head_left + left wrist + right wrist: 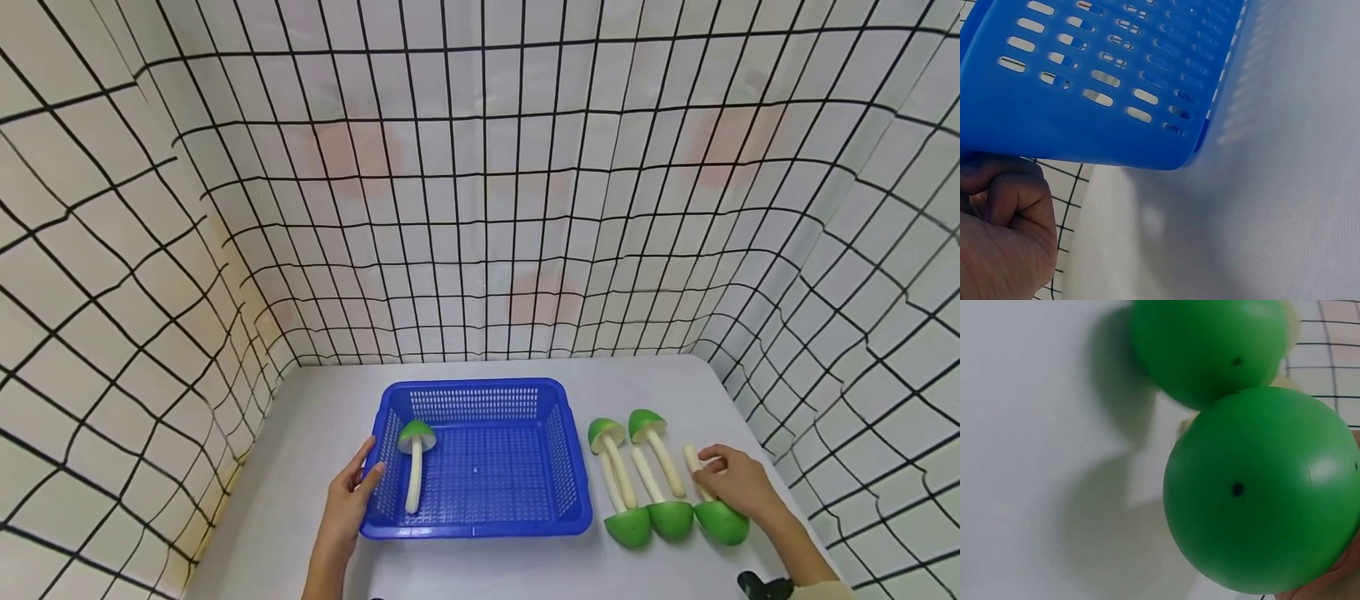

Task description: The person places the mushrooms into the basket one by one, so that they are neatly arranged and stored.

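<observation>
White table [465,571], black-gridded walls [502,196] — left grip [349,496] clamped on blue basket [487,530] — right grip [738,481] pinching green-capped mushroom [723,523]

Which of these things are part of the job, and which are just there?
Seemingly part of the job:
- blue basket, left fingers at its edge
- mushroom inside
- mushroom held by right fingers
- four other mushrooms

Seemingly just there:
- white table
- grid-lined backdrop
- unclear black object, right wrist
</observation>
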Demonstrator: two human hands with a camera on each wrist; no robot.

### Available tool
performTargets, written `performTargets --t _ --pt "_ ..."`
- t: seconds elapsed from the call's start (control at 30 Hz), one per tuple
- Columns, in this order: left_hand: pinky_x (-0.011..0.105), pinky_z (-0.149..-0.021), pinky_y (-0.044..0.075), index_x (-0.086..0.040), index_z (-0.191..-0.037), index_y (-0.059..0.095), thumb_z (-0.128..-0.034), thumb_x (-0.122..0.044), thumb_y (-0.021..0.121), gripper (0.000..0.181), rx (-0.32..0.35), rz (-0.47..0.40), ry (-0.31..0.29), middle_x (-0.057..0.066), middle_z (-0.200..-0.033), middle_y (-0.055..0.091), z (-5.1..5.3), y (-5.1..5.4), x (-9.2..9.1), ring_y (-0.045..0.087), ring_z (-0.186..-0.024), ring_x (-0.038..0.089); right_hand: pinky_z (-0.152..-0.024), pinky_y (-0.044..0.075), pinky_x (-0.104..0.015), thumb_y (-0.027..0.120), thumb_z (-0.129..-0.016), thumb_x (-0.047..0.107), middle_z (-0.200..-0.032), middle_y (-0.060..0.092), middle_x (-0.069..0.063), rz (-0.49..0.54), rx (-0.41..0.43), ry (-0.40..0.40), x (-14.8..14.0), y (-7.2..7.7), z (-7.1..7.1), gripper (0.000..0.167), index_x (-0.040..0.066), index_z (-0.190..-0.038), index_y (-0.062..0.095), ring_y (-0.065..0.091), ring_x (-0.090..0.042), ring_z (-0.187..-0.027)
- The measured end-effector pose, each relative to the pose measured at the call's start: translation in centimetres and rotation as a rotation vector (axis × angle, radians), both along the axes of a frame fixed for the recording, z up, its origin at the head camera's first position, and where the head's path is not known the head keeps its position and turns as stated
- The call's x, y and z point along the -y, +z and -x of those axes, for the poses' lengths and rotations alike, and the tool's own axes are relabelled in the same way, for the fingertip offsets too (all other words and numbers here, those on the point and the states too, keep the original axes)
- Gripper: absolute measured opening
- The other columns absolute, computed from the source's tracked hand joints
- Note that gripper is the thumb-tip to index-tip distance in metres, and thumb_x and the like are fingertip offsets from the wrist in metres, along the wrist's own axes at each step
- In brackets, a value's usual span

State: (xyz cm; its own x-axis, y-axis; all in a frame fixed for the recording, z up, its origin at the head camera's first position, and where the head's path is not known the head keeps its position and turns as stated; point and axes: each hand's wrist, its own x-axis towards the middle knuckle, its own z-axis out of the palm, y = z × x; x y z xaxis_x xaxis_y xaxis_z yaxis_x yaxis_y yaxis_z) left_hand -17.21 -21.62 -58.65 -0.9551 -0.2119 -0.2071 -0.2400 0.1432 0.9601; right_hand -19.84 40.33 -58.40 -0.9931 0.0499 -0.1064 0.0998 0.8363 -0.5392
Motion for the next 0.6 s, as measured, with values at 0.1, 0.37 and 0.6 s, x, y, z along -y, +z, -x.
performTargets --t 0.1,0.37,0.6 --pt "0.048 -0.099 0.057 -0.036 -0.157 0.043 -0.1 -0.039 0.067 0.062 0.011 0.0 -0.002 0.019 -0.151 0.054 0.0 0.0 -0.1 0.062 -0.119 0.033 -0.068 0.049 -0.031 0.073 -0.092 0.032 -0.1 0.075 -0.01 0.015 -0.021 -0.017 0.2 0.6 0.0 0.046 -0.001 -0.123 0.065 0.065 -0.016 -0.084" --pt "0.049 -0.102 0.055 -0.035 -0.157 0.043 -0.0994 -0.041 0.067 0.063 0.014 -0.018 -0.008 0.019 -0.154 0.051 -0.3 0.0 0.0 0.062 -0.122 0.033 -0.067 0.05 -0.029 0.073 -0.094 0.032 -0.103 0.073 -0.012 0.064 -0.079 -0.048 2.2 2.2 0.3 0.048 -0.001 -0.127 0.063 0.067 -0.015 -0.083" --pt "0.052 -0.104 0.053 -0.035 -0.157 0.043 -0.1018 -0.037 0.065 0.06 0.002 0.012 -0.009 0.019 -0.155 0.05 -0.3 0.0 -0.3 0.061 -0.125 0.035 -0.066 0.05 -0.024 0.073 -0.094 0.032 -0.105 0.073 -0.012 0.116 -0.12 -0.06 4.1 3.2 0.7 0.045 0.003 -0.128 0.064 0.064 -0.01 -0.08"
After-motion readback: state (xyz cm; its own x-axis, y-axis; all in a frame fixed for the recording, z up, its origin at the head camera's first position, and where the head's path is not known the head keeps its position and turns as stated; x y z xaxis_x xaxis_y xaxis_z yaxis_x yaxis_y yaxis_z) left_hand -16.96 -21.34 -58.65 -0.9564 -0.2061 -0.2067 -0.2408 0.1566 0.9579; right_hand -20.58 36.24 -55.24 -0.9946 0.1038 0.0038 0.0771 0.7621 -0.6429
